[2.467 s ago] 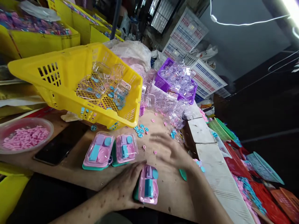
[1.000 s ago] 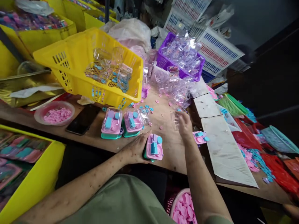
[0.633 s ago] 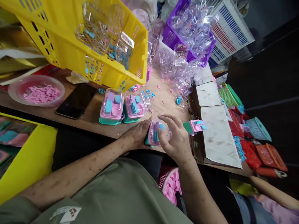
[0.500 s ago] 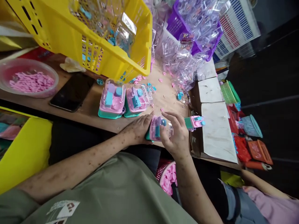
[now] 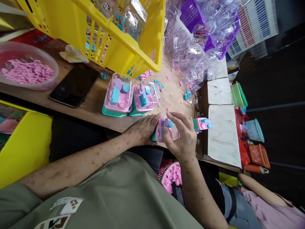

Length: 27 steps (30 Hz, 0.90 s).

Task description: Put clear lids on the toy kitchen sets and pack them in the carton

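A small pink and teal toy box [image 5: 162,129] with a clear lid stands at the table's front edge. Wrapped against its left side is my left hand [image 5: 147,128]. My right hand [image 5: 182,136] holds the lid from the right, thumb and fingers curved around it. Two similar lidded boxes, one [image 5: 119,97] beside the other [image 5: 144,98], stand to the left. Right of my right hand is another pink and teal piece [image 5: 202,124] with blue parts on top.
A yellow crate [image 5: 114,41] and a purple basket [image 5: 190,14] hold clear plastic parts. A bowl of pink pieces [image 5: 28,71] and a black phone [image 5: 73,86] lie left. White-topped cardboard [image 5: 222,133] borders the right. Another person's arm [image 5: 262,190] shows lower right.
The camera view has shifted slightly. Both hands remain around the toy box, with little change in their grip.
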### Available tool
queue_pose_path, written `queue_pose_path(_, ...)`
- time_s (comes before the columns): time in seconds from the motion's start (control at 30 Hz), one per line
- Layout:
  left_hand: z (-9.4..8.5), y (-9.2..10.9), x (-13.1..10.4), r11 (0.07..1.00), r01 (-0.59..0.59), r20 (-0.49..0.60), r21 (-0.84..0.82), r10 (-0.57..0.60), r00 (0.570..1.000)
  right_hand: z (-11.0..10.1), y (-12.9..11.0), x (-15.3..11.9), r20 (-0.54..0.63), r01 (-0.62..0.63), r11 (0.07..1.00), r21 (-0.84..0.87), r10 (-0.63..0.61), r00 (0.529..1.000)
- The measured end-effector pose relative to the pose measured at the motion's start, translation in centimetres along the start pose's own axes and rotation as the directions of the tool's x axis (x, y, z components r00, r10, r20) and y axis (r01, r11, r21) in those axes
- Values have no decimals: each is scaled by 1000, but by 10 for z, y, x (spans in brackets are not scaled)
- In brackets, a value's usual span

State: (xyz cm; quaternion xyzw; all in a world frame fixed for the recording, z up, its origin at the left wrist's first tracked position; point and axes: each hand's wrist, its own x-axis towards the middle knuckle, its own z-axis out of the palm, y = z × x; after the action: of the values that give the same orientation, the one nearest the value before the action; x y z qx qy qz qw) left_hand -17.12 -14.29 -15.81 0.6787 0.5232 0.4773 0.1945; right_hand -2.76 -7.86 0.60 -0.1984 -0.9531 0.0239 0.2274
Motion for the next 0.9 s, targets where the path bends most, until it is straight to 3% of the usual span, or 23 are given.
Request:
queue_pose_path(0.27,4,4,-1,999,38,25,31,-39,999,0,-6,-12,-52,-89,995,-37,87,995)
queue_pose_path(0.9,3,1,1,998,-9,21,61,8,1000,2,1,-6,19,-83,997,-3,83,996)
